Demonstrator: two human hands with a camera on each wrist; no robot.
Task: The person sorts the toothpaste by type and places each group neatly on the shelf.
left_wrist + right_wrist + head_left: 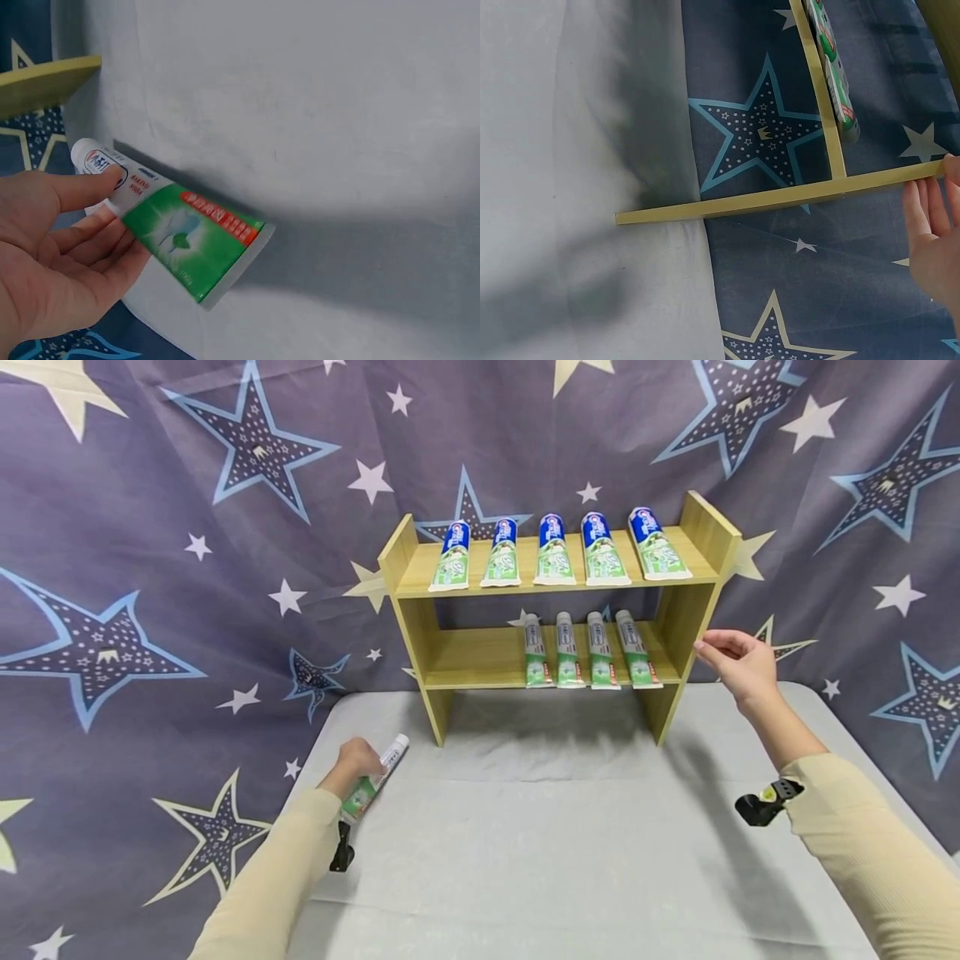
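Note:
My left hand [360,760] grips a green and white toothpaste tube [191,240] over the left part of the table. Its thumb lies on the white upper part near the cap, and the fingers are behind the tube. The flat crimped end points away from the palm. On the other side, my right hand [744,667] pinches the front edge of the right side panel of a wooden shelf [772,196], thumb on one face and fingers on the other. Several green and grey tubes [567,652] lie side by side on the lower board, toward its right.
Several blue and green toothpaste tubes [555,550] lie in a row on the upper board. The shelf stands at the back of a table with a pale cloth [525,843]. Behind it hangs a dark curtain [225,552] with stars.

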